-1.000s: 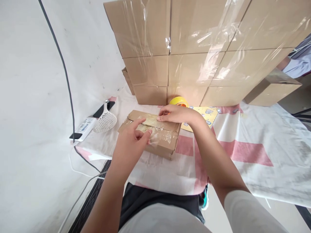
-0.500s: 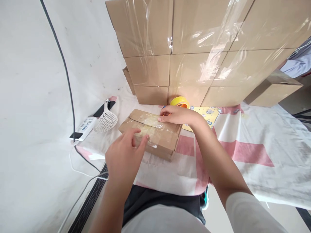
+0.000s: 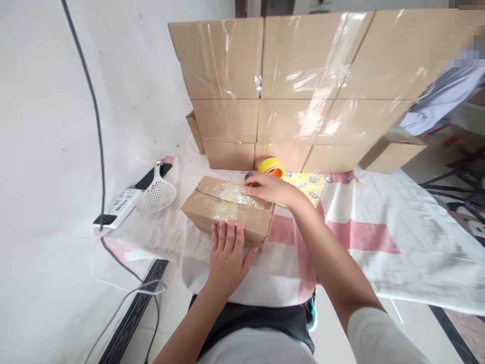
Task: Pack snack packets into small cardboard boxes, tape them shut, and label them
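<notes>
A closed cardboard box (image 3: 212,208) with clear tape over its top seam lies on the cloth-covered table in front of me. My left hand (image 3: 227,253) is open, its outstretched fingers against the box's near side and top edge, thumb apart. Over the far right part of the lid rests my right hand (image 3: 271,188). Its thumb and fingers are apart, with the fingertips touching the taped top. Just behind that hand a small blue item (image 3: 248,176) peeks out, mostly hidden. A roll of yellow tape (image 3: 271,165) stands close behind.
Stacked cardboard boxes (image 3: 291,121) wrapped in clear film rise behind the table. Left lie a white perforated scoop (image 3: 158,194), a dark phone-like item (image 3: 146,177) and a white power strip (image 3: 123,205). A yellow patterned sheet (image 3: 308,184) sits right. A cable (image 3: 96,116) hangs along the wall.
My left hand has moved from above the lid to the box's near side, fingers now stretched out. My right hand stays on the lid. The view has tilted up slightly.
</notes>
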The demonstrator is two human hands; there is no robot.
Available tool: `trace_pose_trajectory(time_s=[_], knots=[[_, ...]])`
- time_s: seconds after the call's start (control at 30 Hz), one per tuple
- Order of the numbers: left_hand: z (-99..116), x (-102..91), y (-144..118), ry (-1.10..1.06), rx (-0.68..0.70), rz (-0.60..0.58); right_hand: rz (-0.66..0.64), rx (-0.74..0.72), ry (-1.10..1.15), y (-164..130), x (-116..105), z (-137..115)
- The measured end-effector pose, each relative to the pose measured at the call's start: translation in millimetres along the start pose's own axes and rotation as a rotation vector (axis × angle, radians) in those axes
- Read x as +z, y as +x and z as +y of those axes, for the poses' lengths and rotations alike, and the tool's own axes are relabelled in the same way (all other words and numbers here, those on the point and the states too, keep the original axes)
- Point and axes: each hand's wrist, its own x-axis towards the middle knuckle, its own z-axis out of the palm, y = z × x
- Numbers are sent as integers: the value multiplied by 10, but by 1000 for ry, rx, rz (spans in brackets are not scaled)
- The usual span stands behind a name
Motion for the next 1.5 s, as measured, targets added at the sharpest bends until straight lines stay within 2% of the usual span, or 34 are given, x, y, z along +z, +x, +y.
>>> trace_pose_trajectory(time_s=[0.13,0.2,0.3,0.43,0.5,0.6,0.67,0.77,0.83,0.93,1.0,1.17,1.27,1.37,1.43,1.5], knots=[[-21,101,-118,-17,-9,2,447,-55,422,-350,332,223],[-29,169,-221,-53,10,-13,474,-168,496,-594,514,313],[-34,241,-356,-120,25,-17,433,-182,338,-864,760,343],[-39,249,-418,-213,21,-10,609,-171,151,-1004,897,314],[-42,245,-423,-255,28,-2,732,-199,97,-1139,856,327],[-54,281,-426,-261,38,1,942,-173,39,-1560,684,406],[-65,338,-417,-210,74,32,1081,-69,-40,-1944,520,509],[-82,432,-379,-122,189,167,1274,82,-208,-2519,259,736],[-90,470,-348,-99,257,238,1379,156,-216,-2836,118,907],[-97,476,-314,-114,300,249,1521,288,-204,-3161,-11,1132],[-99,463,-301,-129,305,241,1585,367,-214,-3272,-68,1254],[-101,429,-270,-152,313,225,1685,489,-216,-3235,-318,1572],[-94,419,-252,-163,313,223,1658,609,-339,-3073,-592,1789],[-78,418,-239,-164,317,228,1433,884,-477,-2834,-938,1969],[-72,420,-230,-161,319,233,1245,1115,-496,-2626,-1190,2067],[-80,421,-218,-159,322,245,1126,1279,-469,-2387,-1442,2166]])
